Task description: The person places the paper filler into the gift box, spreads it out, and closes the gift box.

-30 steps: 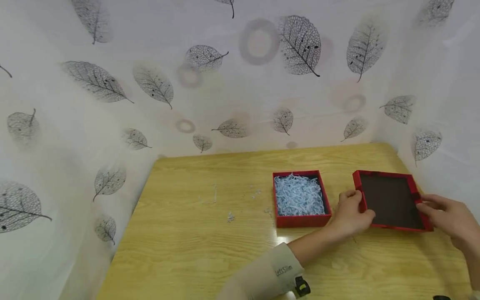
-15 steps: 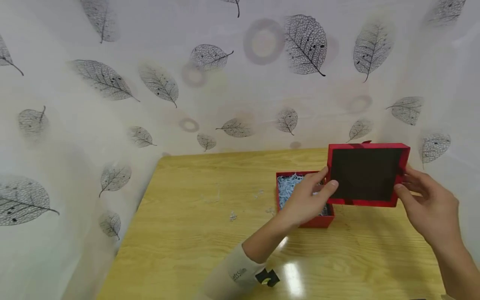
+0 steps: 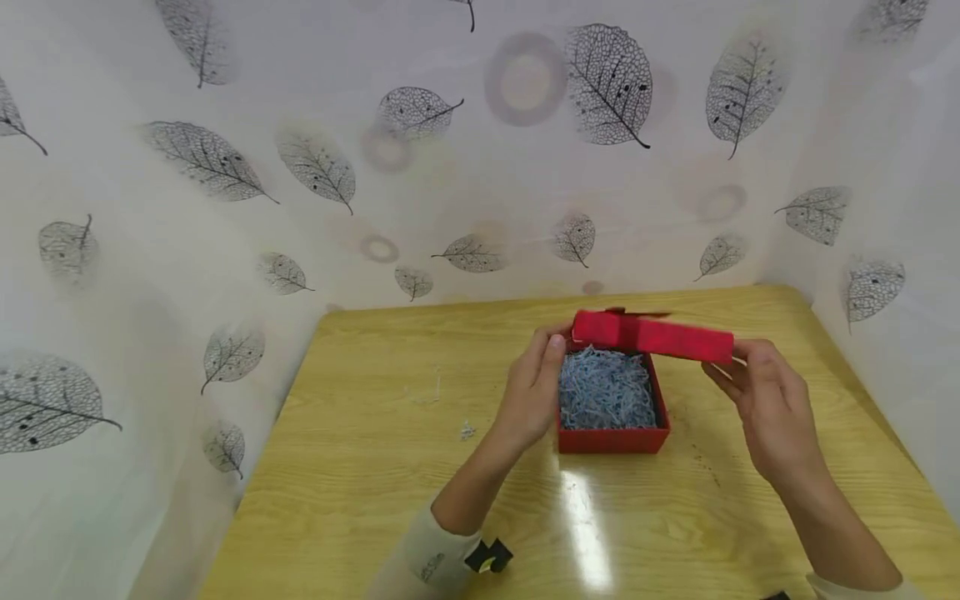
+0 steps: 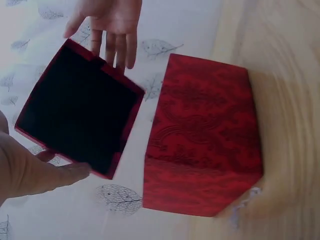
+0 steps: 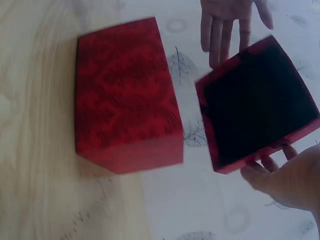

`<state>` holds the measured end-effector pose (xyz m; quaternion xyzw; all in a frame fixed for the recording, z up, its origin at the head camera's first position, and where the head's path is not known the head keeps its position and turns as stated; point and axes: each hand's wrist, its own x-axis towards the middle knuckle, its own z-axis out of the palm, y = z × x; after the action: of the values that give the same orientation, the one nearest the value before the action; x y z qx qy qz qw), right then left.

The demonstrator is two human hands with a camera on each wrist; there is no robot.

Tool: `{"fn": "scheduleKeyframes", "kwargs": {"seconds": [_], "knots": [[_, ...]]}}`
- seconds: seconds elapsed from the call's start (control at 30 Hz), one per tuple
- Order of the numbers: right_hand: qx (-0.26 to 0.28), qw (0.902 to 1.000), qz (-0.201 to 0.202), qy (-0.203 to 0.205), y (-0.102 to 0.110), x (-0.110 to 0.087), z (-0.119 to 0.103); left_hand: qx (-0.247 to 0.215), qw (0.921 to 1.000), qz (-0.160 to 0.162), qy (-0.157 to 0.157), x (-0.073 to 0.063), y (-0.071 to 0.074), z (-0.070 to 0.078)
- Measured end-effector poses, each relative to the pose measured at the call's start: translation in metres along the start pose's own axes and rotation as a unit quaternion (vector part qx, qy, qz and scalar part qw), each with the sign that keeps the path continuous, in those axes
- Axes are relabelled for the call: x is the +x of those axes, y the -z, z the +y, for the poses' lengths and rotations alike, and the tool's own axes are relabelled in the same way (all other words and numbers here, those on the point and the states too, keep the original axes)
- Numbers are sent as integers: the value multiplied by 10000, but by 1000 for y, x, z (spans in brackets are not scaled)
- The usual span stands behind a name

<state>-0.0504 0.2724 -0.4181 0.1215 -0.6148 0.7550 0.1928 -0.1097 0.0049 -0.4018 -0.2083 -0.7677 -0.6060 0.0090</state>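
Observation:
A red box lid (image 3: 678,340) with a dark inside is held tilted over the back of a red patterned box (image 3: 613,442). Pale blue shredded paper (image 3: 606,392) fills that box, which stands on the table. My left hand (image 3: 531,387) grips the lid's left side, its thumb along the edge in the left wrist view. On the opposite side, my right hand (image 3: 776,412) holds the lid with its fingertips at the rim. A dark red ribbon band crosses the lid's side. Both wrist views show the lid's black underside (image 4: 80,107) and the box's outer wall (image 5: 127,90).
The wooden table (image 3: 360,500) carries a few loose paper shreds (image 3: 467,430) left of the box. Small dark specks (image 3: 705,468) lie to the box's right. A leaf-printed white curtain (image 3: 480,167) encloses the back and sides.
Both hands have lifted the lid from the table right of the box and carried it left over the box. Its inside, facing the head camera before, is now turned downward.

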Motion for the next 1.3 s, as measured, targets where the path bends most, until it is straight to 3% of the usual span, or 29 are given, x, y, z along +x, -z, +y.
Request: {"fn": "scheduleKeyframes", "kwargs": {"seconds": [0.07, 0.23, 0.4, 0.6, 0.8, 1.03, 1.3], "knots": [[347, 9991, 19, -239, -7, -3, 4, -352, 9993, 101, 45, -4, -2, -4], [-156, 9963, 121, -835, -20, -12, 15, -973, 9951, 13, 166, -18, -17, -12], [-703, 9925, -287, -961, -24, -21, 31, -416, 9980, -216, 427, -30, -24, -22], [-1757, 9809, -648, -532, -27, -27, 47, 323, 9959, -425, 736, -42, -26, -36], [-2084, 9746, -735, -354, -29, -32, 59, 355, 9920, -479, 1109, -52, -30, -50], [-2630, 9617, -657, -404, -28, -32, 62, 270, 9919, -447, 1161, -53, -33, -55], [-2417, 9661, -709, -566, -27, -38, 69, 328, 9902, -493, 1264, -54, -34, -59]]}}
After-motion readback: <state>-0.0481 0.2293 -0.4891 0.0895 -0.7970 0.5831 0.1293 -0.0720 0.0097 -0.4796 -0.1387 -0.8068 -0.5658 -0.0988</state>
